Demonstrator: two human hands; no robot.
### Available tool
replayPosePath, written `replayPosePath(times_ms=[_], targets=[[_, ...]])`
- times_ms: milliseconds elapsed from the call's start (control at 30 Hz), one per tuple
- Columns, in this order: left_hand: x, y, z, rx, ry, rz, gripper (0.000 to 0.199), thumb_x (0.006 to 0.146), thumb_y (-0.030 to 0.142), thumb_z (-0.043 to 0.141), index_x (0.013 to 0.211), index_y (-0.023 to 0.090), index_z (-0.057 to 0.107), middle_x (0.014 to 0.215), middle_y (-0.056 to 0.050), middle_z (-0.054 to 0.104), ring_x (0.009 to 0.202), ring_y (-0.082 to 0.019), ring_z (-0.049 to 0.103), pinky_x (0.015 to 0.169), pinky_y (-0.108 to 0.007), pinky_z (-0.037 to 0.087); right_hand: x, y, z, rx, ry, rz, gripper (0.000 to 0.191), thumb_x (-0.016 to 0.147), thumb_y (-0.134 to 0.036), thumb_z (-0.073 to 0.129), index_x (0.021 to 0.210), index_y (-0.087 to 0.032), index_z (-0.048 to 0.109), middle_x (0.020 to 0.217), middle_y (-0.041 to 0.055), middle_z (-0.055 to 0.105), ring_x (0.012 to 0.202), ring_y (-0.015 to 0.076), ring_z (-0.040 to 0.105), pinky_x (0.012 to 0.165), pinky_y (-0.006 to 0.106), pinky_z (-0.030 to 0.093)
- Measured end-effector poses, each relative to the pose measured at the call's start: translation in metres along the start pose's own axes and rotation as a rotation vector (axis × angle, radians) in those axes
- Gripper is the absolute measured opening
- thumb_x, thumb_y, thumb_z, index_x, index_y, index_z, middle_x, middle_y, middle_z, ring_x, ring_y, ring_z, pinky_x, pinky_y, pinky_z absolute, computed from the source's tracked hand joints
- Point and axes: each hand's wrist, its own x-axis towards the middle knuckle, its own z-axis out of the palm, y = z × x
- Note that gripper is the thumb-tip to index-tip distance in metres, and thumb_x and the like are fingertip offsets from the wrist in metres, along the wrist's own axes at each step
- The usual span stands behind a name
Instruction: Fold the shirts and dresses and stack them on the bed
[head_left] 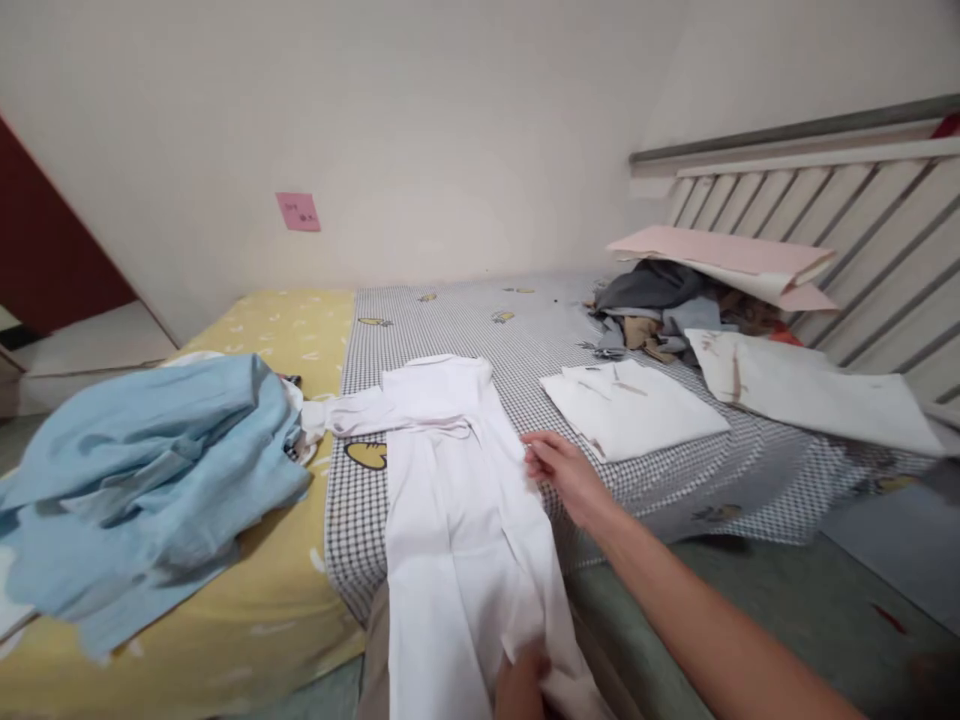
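Observation:
A long white shirt (pixel 450 520) lies flat on a grey checked bed sheet (pixel 465 320), with one sleeve stretched left. My right hand (pixel 566 475) is at the shirt's right edge, its fingertips on the cloth, though I cannot tell if they pinch it. At the bottom of the view, my left hand (pixel 521 685) grips the shirt's lower part, partly cut off by the frame. Just beyond my right hand sits a folded white cloth (pixel 630 408). A crumpled light blue garment (pixel 142 490) lies left of the shirt, on a yellow bed sheet (pixel 292 340).
A heap of mixed clothes (pixel 652 305) lies at the back of the bed, under pink paper sheets (pixel 720 252). A stained white cloth (pixel 802 395) spreads to the right, against a slatted bed rail (pixel 862 240). A pink note (pixel 298 212) is stuck on the wall. Green-grey floor (pixel 750 590) shows lower right.

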Motion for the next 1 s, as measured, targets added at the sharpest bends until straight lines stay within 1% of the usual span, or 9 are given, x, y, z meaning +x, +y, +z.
replayPosePath(times_ms=[100,200,300,400,500,600,733,867,1000], targets=[[-0.001,-0.002,0.008,-0.137,0.029,0.015,0.010,0.067,0.021,0.068,0.068,0.019,0.058,0.067,-0.003,0.062,0.074,-0.022,0.064,0.069,-0.036,0.052,-0.043,0.023,-0.057,0.010,0.127,0.097,0.038,0.063,-0.047,0.082,0.088,-0.022,0.069,0.080,-0.0010,0.068,0.069,0.0121,0.064,0.061,0.023,0.046],[-0.016,0.004,0.010,-0.273,0.003,0.064,0.014,0.058,0.016,0.060,0.072,0.018,0.060,0.071,-0.003,0.065,0.066,-0.018,0.060,0.065,-0.032,0.049,-0.093,0.050,-0.082,0.039,0.072,0.198,0.046,0.066,-0.055,0.081,0.097,-0.024,0.068,0.110,0.0062,0.070,0.097,0.0203,0.068,0.080,0.032,0.051],[-0.035,0.019,0.008,-0.307,0.007,0.109,0.019,0.060,0.017,0.060,0.079,0.018,0.062,0.075,-0.001,0.067,0.067,-0.017,0.061,0.066,-0.030,0.047,-0.139,0.065,-0.086,0.073,-0.177,0.254,0.061,0.071,-0.065,0.075,0.117,-0.026,0.062,0.135,0.0113,0.060,0.118,0.0259,0.061,0.099,0.043,0.046],[-0.047,0.036,0.006,-0.371,-0.015,0.120,0.025,0.061,0.013,0.061,0.085,0.020,0.062,0.080,-0.001,0.068,0.076,-0.017,0.064,0.077,-0.030,0.049,-0.171,0.070,-0.081,-0.006,-0.415,0.220,0.089,0.060,-0.058,0.086,0.134,-0.026,0.050,0.141,0.0143,0.054,0.127,0.0301,0.054,0.109,0.048,0.038],[-0.053,0.044,0.009,-0.410,-0.059,0.072,0.031,0.064,0.010,0.061,0.093,0.019,0.063,0.083,-0.002,0.069,0.080,-0.018,0.065,0.086,-0.033,0.050,-0.191,0.076,-0.069,-0.291,-0.411,0.153,0.103,0.049,-0.037,0.092,0.139,-0.027,0.045,0.139,0.0117,0.053,0.130,0.0315,0.049,0.112,0.047,0.033],[-0.059,0.040,0.013,-0.383,-0.081,0.037,0.024,0.065,0.009,0.063,0.087,0.018,0.062,0.080,-0.001,0.067,0.079,-0.017,0.064,0.089,-0.033,0.049,-0.201,0.089,-0.055,-0.537,-0.255,0.014,0.076,0.055,-0.025,0.084,0.126,-0.026,0.055,0.128,0.0080,0.059,0.118,0.0299,0.053,0.103,0.043,0.039],[-0.064,0.033,0.010,-0.362,-0.121,0.105,0.023,0.060,0.009,0.065,0.080,0.019,0.061,0.081,0.001,0.066,0.083,-0.017,0.063,0.092,-0.034,0.047,-0.212,0.105,-0.051,-0.610,0.010,-0.056,0.012,0.071,-0.021,0.057,0.082,-0.025,0.054,0.080,0.0009,0.060,0.076,0.0209,0.057,0.073,0.033,0.044],[-0.062,0.033,0.002,-0.423,-0.008,0.041,0.023,0.062,0.023,0.071,0.081,0.021,0.058,0.084,0.002,0.067,0.077,-0.017,0.064,0.085,-0.038,0.049,-0.221,0.114,-0.070,-0.641,0.088,0.046,0.010,0.071,-0.028,0.054,0.074,-0.027,0.045,0.065,-0.0025,0.054,0.062,0.0190,0.053,0.063,0.032,0.040],[-0.049,0.023,-0.006,-0.113,0.115,-0.043,0.036,0.077,0.049,0.070,0.094,0.022,0.055,0.091,0.000,0.064,0.078,-0.017,0.065,0.077,-0.033,0.049,-0.228,0.128,-0.088,-0.719,-0.012,0.141,0.013,0.068,-0.029,0.054,0.072,-0.027,0.043,0.063,-0.0035,0.056,0.061,0.0178,0.054,0.063,0.031,0.038]])
